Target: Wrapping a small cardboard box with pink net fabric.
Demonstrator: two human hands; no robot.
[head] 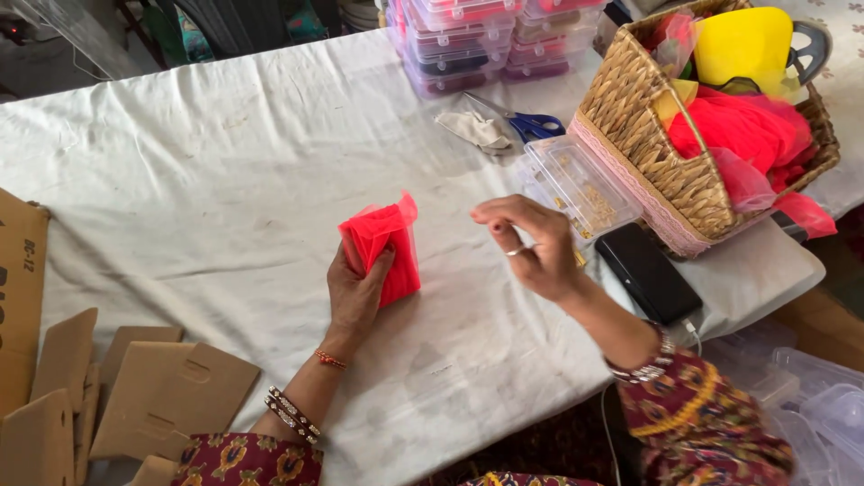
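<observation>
Left hand wraps red packet, packet upright on bench; right hand beside it, apart, fingers pinched, holds nothing I can see; clear box, woven basket just past right hand.

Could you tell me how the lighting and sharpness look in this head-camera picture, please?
Head view: soft, even daylight on the white tablecloth, with faint shadows under the left hand gripping the red fabric bundle; the right hand is slightly motion-blurred; the yellow item in the wicker basket looks overexposed; corners seem a little soft.
</observation>
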